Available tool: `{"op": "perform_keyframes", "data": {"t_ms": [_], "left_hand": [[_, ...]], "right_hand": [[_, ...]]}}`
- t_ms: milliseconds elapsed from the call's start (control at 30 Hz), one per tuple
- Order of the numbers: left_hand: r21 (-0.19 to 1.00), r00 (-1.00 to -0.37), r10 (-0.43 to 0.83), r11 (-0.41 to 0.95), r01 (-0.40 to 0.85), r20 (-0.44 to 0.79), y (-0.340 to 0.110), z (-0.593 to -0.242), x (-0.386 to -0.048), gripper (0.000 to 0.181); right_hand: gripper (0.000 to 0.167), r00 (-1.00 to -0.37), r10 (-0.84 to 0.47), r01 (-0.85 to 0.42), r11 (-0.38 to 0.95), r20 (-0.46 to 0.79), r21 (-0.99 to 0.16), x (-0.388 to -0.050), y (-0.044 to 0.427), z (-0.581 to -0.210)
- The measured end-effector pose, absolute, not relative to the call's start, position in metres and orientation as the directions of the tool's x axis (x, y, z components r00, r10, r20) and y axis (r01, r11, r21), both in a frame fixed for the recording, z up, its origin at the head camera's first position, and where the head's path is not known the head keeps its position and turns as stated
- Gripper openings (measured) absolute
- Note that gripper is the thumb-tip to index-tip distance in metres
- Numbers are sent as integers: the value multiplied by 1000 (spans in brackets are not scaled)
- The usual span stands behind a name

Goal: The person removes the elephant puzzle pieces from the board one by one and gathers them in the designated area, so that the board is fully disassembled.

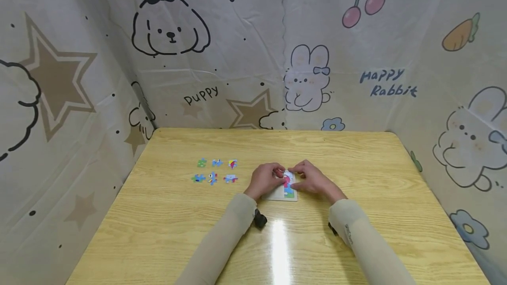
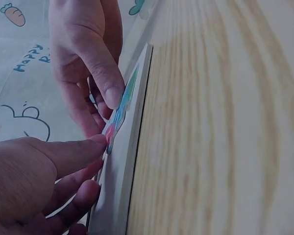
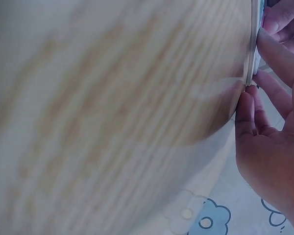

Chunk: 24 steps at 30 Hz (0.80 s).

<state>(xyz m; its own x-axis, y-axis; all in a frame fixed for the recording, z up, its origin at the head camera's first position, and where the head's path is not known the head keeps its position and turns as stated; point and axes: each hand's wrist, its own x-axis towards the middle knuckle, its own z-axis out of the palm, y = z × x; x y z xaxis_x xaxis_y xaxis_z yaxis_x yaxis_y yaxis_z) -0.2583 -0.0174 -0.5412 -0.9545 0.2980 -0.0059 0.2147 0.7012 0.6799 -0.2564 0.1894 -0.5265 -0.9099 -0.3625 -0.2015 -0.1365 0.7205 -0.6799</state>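
Observation:
A flat puzzle board with a pale rim lies near the table's middle. Joined pieces fill its right side, with a blue and green puzzle piece at the near corner. My left hand pinches a puzzle piece with pink on it, over the board; its fingertips partly hide that piece. At the board's right edge, my right hand grips the board. Its thumb lies on the blue part of the picture, and its other fingers meet the far corner.
Several loose puzzle pieces lie in two rows left of the board, among them a green piece and a red and yellow piece. The wooden table meets a printed cloth at its back and sides.

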Motion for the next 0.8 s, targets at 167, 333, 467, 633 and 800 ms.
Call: {"op": "perform_keyframes", "data": {"t_ms": [167, 333, 467, 633, 800], "left_hand": [[737, -952, 304, 648, 192, -20, -17, -541, -256, 28], [809, -956, 288, 575, 124, -58, -17, -540, -255, 31], [837, -960, 273, 539, 95, -66, -16, -540, -255, 30], [830, -967, 249, 549, 98, -50, -13, -542, -255, 27], [845, -969, 247, 524, 108, -30, -14, -544, -256, 28]], "right_hand": [[54, -911, -363, -140, 721, -198, -679, -257, 190, -527], [54, -914, -351, -126, 723, -204, -679, -257, 191, -527], [55, -916, -346, -123, 725, -204, -678, -259, 191, -530], [55, -914, -353, -131, 721, -198, -680, -259, 191, -531], [55, -916, -357, -142, 719, -186, -681, -258, 191, -531]]}}
